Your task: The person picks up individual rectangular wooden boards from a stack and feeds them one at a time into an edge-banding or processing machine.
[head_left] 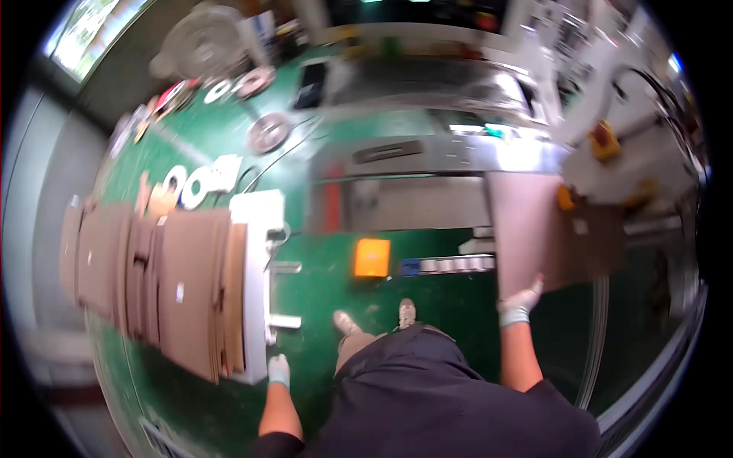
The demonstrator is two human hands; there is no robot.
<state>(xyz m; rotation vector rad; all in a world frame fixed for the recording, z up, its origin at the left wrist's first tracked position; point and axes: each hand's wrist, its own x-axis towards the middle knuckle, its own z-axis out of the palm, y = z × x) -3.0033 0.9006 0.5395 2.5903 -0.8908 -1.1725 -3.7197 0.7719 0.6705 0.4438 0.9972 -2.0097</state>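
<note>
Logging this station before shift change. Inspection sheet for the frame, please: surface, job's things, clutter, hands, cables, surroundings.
Surface: green floor, glossy.
Job's things: flat cardboard sheet; cardboard stack on white cart.
Clutter: tape rolls, orange box.
Hands: right hand, gloved, grips the sheet's lower edge; left hand, gloved, at the cart's near corner, contact unclear.
Cables: thin cable across the floor.
Surroundings: metal machine, fan.

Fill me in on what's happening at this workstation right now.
A person stands on a green floor facing a metal machine. Their gloved right hand grips the lower edge of a flat brown cardboard sheet held up by the machine. The gloved left hand rests at the corner of a white cart stacked with more flat cardboard. Rolls of tape lie on the floor beyond.
</note>
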